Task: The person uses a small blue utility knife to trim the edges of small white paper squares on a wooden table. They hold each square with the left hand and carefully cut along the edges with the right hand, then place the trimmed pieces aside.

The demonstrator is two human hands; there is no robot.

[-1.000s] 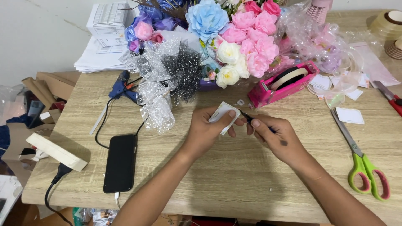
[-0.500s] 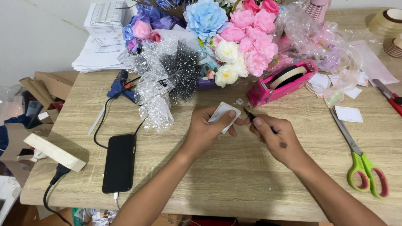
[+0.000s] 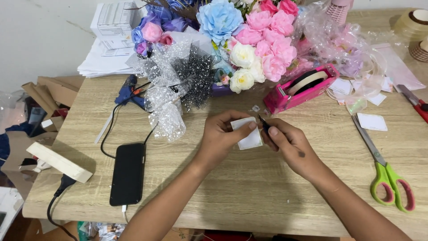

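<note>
Left hand (image 3: 221, 134): pinching a small white card (image 3: 248, 135) between thumb and fingers, above the middle of the wooden table (image 3: 249, 196). Right hand (image 3: 290, 143): closing narrowly on a thin dark pen (image 3: 264, 123), tip touching the card's right edge. Pink tape dispenser (image 3: 303, 87) lying just beyond; green scissors (image 3: 385, 172) lying right; black phone (image 3: 128, 173) lying left.

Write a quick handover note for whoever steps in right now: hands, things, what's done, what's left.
Left hand: pinches a small white paper square above the wooden table.
Right hand: grips a thin dark tool, tip at the square's edge; its kind is unclear.
Nearby: pink tape dispenser, green scissors, more white squares, flower bouquet.
Done: several squares lie loose.
Left: the held square is not yet set down.
</note>
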